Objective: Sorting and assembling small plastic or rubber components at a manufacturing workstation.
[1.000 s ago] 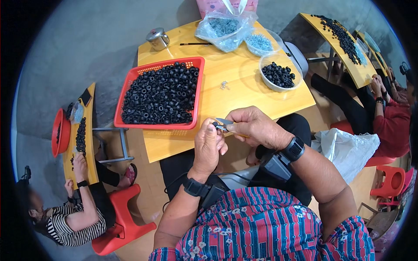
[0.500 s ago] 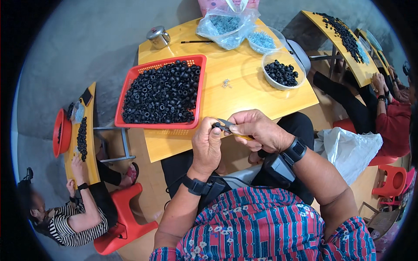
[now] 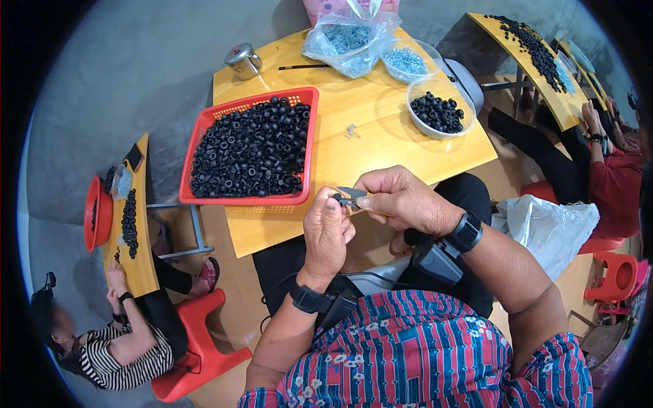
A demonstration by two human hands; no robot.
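Observation:
My left hand (image 3: pixel 324 234) pinches a small round black rubber piece (image 3: pixel 337 197) between thumb and fingers. In my right hand (image 3: pixel 405 202) is a pair of small snips (image 3: pixel 350 192) with yellow handles, gripped with the blades toward the left hand. One blade tip meets the black piece or lies right against it; which, I cannot tell. Both hands are over the table's near edge. Beyond the left hand, a red plastic basket (image 3: pixel 310 146) is full of similar black pieces (image 3: pixel 248 149). A clear bowl (image 3: pixel 442 131) at the right holds more of them.
On the yellow table (image 3: pixel 360 102) lie a few tiny pale bits (image 3: pixel 352 130) and a dark pencil-like stick (image 3: pixel 303 66). A metal mug (image 3: pixel 243 62), a bag of clear bluish pieces (image 3: pixel 347 41) and a bowl of them (image 3: pixel 406 61) stand behind. Co-workers sit at side tables.
My hands stay together at nearly the same spot, the snips still at the black piece. At the left table, the co-worker's raised hand has come down beside the other.

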